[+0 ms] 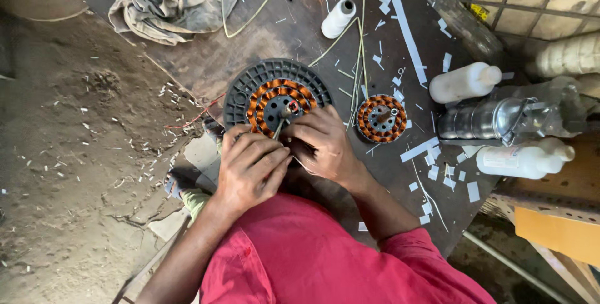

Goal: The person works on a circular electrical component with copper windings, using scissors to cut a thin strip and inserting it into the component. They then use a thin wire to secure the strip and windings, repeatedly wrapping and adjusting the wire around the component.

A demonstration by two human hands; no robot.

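The left hand (247,166) pinches a thin metal tool (279,129) whose long axis slants up and away into the copper-wound stator (275,101), lying just beyond both grips in its ribbed dark plastic housing (240,91). The right hand (325,144), equally near, has its fingers closed against the winding's near edge. Farther right lies a smaller wound stator (381,118).
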